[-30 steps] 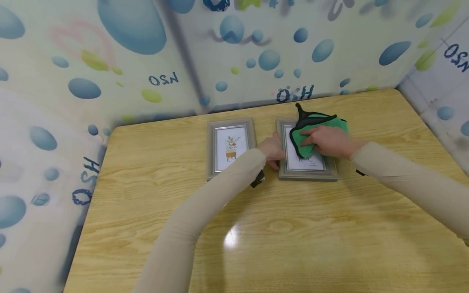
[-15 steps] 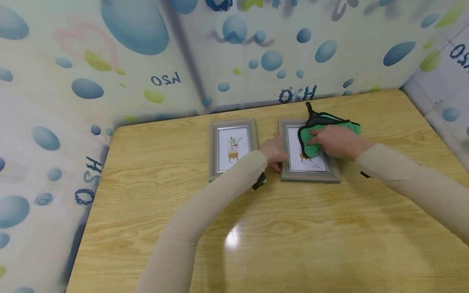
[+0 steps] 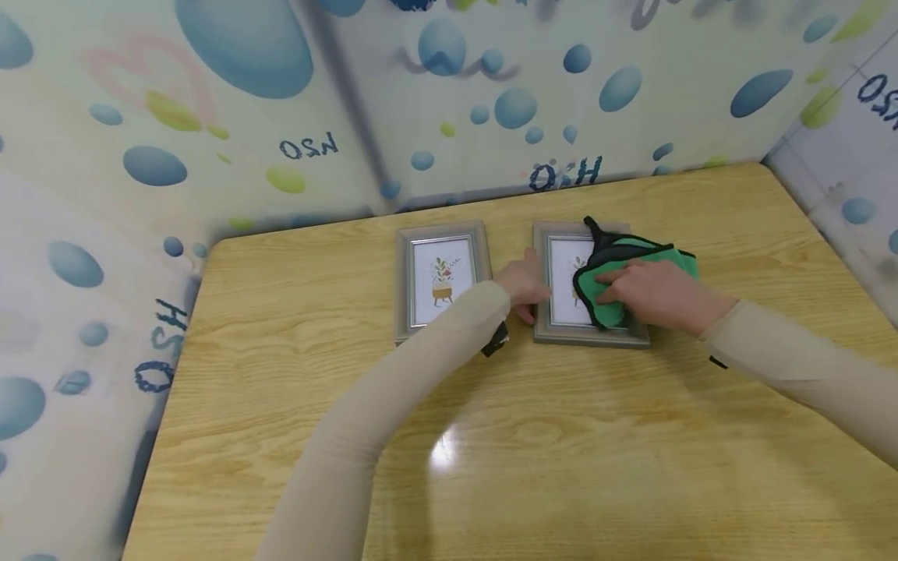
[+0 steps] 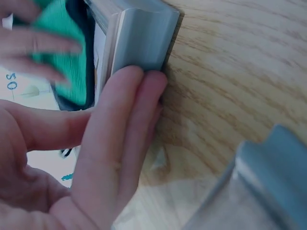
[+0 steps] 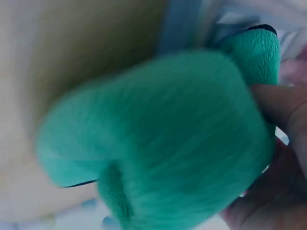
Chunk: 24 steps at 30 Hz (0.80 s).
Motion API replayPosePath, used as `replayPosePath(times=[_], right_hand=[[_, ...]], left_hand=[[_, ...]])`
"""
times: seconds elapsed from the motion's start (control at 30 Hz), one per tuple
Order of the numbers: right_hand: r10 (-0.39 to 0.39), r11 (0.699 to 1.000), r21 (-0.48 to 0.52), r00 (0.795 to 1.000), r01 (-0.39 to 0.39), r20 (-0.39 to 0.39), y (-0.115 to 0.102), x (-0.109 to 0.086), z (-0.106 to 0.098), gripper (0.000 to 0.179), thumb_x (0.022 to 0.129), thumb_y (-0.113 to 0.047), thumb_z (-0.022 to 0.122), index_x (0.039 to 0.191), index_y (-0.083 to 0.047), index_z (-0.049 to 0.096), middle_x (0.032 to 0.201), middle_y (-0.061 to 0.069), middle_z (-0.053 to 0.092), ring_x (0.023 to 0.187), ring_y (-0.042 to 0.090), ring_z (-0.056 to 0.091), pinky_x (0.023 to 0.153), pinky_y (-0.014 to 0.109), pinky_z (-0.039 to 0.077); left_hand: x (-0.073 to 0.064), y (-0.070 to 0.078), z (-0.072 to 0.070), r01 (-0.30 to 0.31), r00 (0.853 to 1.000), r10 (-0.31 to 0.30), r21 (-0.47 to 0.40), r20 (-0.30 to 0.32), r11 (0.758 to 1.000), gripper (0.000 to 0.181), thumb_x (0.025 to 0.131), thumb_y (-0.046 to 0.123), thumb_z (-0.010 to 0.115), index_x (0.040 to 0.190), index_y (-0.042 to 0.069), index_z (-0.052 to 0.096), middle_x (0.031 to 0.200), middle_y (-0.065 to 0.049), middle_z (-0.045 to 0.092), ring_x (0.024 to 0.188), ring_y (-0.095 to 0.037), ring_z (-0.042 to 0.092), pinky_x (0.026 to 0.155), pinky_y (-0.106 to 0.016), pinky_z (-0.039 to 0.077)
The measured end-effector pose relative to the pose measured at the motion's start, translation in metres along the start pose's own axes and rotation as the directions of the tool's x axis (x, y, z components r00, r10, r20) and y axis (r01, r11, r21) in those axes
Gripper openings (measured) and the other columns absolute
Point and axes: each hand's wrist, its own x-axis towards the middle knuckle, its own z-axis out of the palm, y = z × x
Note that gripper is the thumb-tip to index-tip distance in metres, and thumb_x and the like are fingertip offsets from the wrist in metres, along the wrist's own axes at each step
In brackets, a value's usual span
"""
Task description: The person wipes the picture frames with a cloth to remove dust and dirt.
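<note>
A grey picture frame (image 3: 589, 339) lies face up on the table, its picture partly covered by a green cloth (image 3: 606, 308) with black edging. My right hand (image 3: 659, 294) holds the bunched cloth against the frame's glass. In the right wrist view the cloth (image 5: 192, 134) bulges large beside my thumb. My left hand (image 3: 522, 284) holds the frame by its left edge. In the left wrist view, fingers (image 4: 122, 110) lie along the side of the frame (image 4: 146, 40), with the thumb towards its face.
A second grey frame (image 3: 405, 288), with a potted-plant picture, lies to the left, partly behind my left sleeve (image 3: 414, 366). The wooden table (image 3: 533, 460) meets a wall (image 3: 393, 101) printed with blue and green drops along its far side.
My right hand has moved the cloth rightwards, then down towards the frame's lower right, uncovering more of the picture's left side. My left hand stays at the frame's left edge.
</note>
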Motion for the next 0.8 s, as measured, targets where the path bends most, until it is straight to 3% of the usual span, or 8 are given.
replayPosePath(times=[0.13, 0.23, 0.43, 0.53, 0.7, 0.8], right_hand=[[0.064, 0.998, -0.019, 0.998, -0.064, 0.015, 0.026, 0.026, -0.003, 0.037, 0.083, 0.017, 0.06, 0.107, -0.007, 0.075, 0.126, 0.02, 0.06, 0.108, 0.039, 0.059, 0.081, 0.049, 0.052], [0.084, 0.996, 0.007, 0.996, -0.084, 0.004, 0.037, 0.044, -0.004, 0.038, 0.085, 0.017, 0.057, 0.112, -0.004, 0.072, 0.13, 0.022, 0.056, 0.113, 0.041, 0.055, 0.087, 0.052, 0.048], [0.032, 0.994, 0.1, 0.999, -0.031, -0.006, 0.022, 0.066, -0.002, 0.037, 0.087, 0.011, 0.061, 0.12, -0.005, 0.069, 0.135, 0.02, 0.053, 0.116, 0.039, 0.054, 0.085, 0.05, 0.05], [0.012, 0.994, 0.112, 1.0, -0.011, -0.01, 0.01, 0.063, -0.002, 0.035, 0.087, 0.005, 0.065, 0.119, -0.008, 0.069, 0.135, 0.017, 0.054, 0.113, 0.038, 0.056, 0.08, 0.048, 0.052], [-0.063, 0.992, 0.108, 0.997, 0.066, -0.038, -0.006, 0.039, 0.001, 0.036, 0.084, 0.006, 0.067, 0.115, -0.012, 0.072, 0.13, 0.016, 0.058, 0.101, 0.04, 0.06, 0.065, 0.045, 0.054], [-0.13, 0.986, 0.1, 0.989, 0.137, -0.069, -0.013, 0.022, 0.006, 0.036, 0.083, 0.006, 0.067, 0.115, -0.011, 0.072, 0.128, 0.016, 0.06, 0.1, 0.041, 0.061, 0.066, 0.047, 0.054]], left_hand=[[0.003, 0.0, -0.001, 0.005, 1.0, -0.005, -0.009, 0.0, 1.0, 0.074, 0.095, 0.01, 0.056, 0.151, 0.007, 0.009, 0.123, -0.024, 0.054, 0.053, -0.022, 0.065, 0.052, -0.027, 0.055], [0.002, -0.001, -0.002, 0.011, 1.0, -0.011, -0.05, 0.007, 0.999, 0.078, 0.094, 0.008, 0.057, 0.153, 0.008, 0.006, 0.131, -0.025, 0.051, 0.054, -0.022, 0.066, 0.052, -0.028, 0.055], [-0.002, -0.001, 0.0, 0.018, 1.0, -0.017, -0.135, 0.004, 0.991, 0.078, 0.092, 0.005, 0.055, 0.153, 0.008, 0.007, 0.133, -0.027, 0.049, 0.054, -0.023, 0.066, 0.055, -0.031, 0.056], [-0.003, -0.002, 0.001, 0.015, 1.0, -0.016, -0.168, -0.004, 0.986, 0.075, 0.092, 0.004, 0.054, 0.152, 0.006, 0.009, 0.132, -0.028, 0.048, 0.054, -0.024, 0.066, 0.056, -0.031, 0.056], [-0.003, -0.002, 0.001, 0.014, 1.0, -0.017, -0.151, -0.019, 0.988, 0.074, 0.093, 0.006, 0.053, 0.152, 0.005, 0.009, 0.13, -0.027, 0.05, 0.053, -0.023, 0.066, 0.056, -0.03, 0.056], [-0.003, -0.002, 0.001, 0.003, 0.999, -0.007, -0.125, -0.031, 0.992, 0.08, 0.092, 0.006, 0.053, 0.154, 0.005, 0.002, 0.132, -0.027, 0.051, 0.052, -0.022, 0.066, 0.056, -0.03, 0.056]])
